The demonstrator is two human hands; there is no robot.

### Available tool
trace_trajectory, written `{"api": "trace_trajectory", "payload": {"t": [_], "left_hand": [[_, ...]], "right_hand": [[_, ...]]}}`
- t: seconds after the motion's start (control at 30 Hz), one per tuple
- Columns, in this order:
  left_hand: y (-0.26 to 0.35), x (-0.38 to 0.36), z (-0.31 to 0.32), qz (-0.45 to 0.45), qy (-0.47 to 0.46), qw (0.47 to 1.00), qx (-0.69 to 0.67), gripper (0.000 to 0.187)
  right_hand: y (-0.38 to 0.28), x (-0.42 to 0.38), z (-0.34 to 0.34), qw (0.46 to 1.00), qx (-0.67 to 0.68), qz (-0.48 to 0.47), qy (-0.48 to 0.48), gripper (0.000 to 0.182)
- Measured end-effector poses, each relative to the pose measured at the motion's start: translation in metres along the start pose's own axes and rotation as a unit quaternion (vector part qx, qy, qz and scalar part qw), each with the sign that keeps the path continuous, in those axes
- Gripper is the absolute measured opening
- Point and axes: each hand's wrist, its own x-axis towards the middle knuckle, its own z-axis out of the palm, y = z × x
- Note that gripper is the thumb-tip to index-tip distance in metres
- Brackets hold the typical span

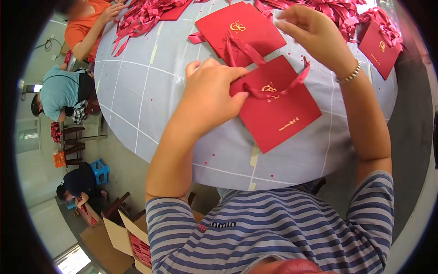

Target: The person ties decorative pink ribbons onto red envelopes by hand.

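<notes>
My left hand point(212, 93) grips the upper left edge of a red paper gift bag point(280, 116) between thumb and fingers. That bag lies flat on the cloth, with gold print and a pink-red ribbon handle point(296, 84) looped across its front. Above it lies a second red gift bag point(239, 29), its ribbon hanging down towards the first. My right hand point(312, 36) is raised beside the second bag's right corner. Its fingers are bent and slightly apart, with nothing visible between them.
A pale checked cloth point(137, 96) covers the round table. Ribboned bags lie heaped along the far edge, another red bag point(378, 50) at the right. Small red dots are scattered on the cloth. Several people sit at the left; an open cardboard box point(121, 233) stands below.
</notes>
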Motion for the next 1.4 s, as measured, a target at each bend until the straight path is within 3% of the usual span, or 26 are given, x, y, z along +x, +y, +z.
{"api": "trace_trajectory", "payload": {"t": [0.07,0.13,0.23,0.3,0.37,0.43,0.5,0.53,0.6,0.63,0.67,0.73,0.83,0.87,0.97,1.07,1.13,1.27,1.4], "left_hand": [[-0.005,0.001,-0.001,0.015,-0.007,1.0,0.025,0.034],[-0.007,0.002,0.002,0.051,0.065,0.994,0.066,0.025],[-0.005,0.015,0.014,0.016,0.091,0.995,-0.036,0.017],[-0.004,0.025,0.025,0.009,0.091,0.995,-0.05,0.019],[-0.006,0.03,0.033,-0.002,0.091,0.994,-0.063,0.021],[-0.009,0.033,0.036,-0.039,0.03,0.992,-0.112,0.029],[-0.007,0.029,0.031,-0.046,0.018,0.992,-0.117,0.031],[-0.004,0.029,0.027,-0.05,0.005,0.991,-0.122,0.033],[-0.002,0.028,0.023,-0.066,-0.018,0.988,-0.137,0.035],[-0.002,0.027,0.022,-0.082,-0.042,0.984,-0.149,0.038],[-0.001,0.028,0.02,-0.084,-0.043,0.984,-0.151,0.038],[0.0,0.03,0.017,-0.116,-0.111,0.97,-0.183,0.033],[-0.002,0.026,0.017,-0.137,-0.105,0.947,-0.27,0.024],[-0.002,0.024,0.016,-0.139,-0.103,0.947,-0.271,0.024],[-0.009,0.021,0.013,-0.114,-0.078,0.952,-0.275,0.018],[-0.011,0.02,0.013,-0.058,-0.056,0.976,-0.203,0.017],[-0.008,0.018,0.013,0.021,0.012,0.993,-0.117,0.018],[-0.009,0.02,0.013,0.004,-0.025,0.987,-0.161,0.02],[-0.005,0.024,0.013,-0.069,-0.054,0.976,-0.199,0.02]], "right_hand": [[0.002,-0.013,-0.024,0.993,-0.092,0.031,-0.064,0.028],[0.01,-0.028,-0.036,0.978,-0.13,0.105,-0.126,0.037],[0.02,-0.044,-0.029,0.953,-0.151,0.232,-0.126,0.048],[0.033,-0.049,-0.014,0.944,-0.187,0.243,-0.121,0.048],[0.036,-0.052,-0.003,0.955,-0.262,0.138,-0.034,0.043],[0.038,-0.051,-0.002,0.964,-0.23,0.13,-0.039,0.035],[0.035,-0.051,-0.003,0.985,-0.106,0.132,-0.017,0.027],[0.033,-0.05,-0.004,0.985,-0.107,0.132,-0.019,0.027],[0.025,-0.049,-0.006,0.996,0.044,0.081,0.001,0.02],[-0.001,-0.049,-0.006,0.986,0.125,0.107,-0.001,0.019],[-0.015,-0.047,-0.008,0.986,0.125,0.109,-0.003,0.019],[-0.03,-0.042,-0.01,0.974,0.171,0.126,-0.078,0.018],[-0.015,-0.036,0.009,0.98,0.151,0.074,-0.102,0.016],[-0.015,-0.039,0.013,0.989,0.09,0.072,-0.095,0.014],[-0.009,-0.051,0.026,0.996,0.04,-0.041,-0.066,0.017],[-0.014,-0.059,0.025,0.996,0.063,-0.011,-0.06,0.017],[-0.009,-0.057,0.028,0.997,0.057,-0.03,-0.05,0.016],[-0.007,-0.055,0.037,0.995,0.037,-0.092,0.001,0.01],[-0.006,-0.055,0.04,0.994,0.025,-0.109,0.012,0.009]]}}
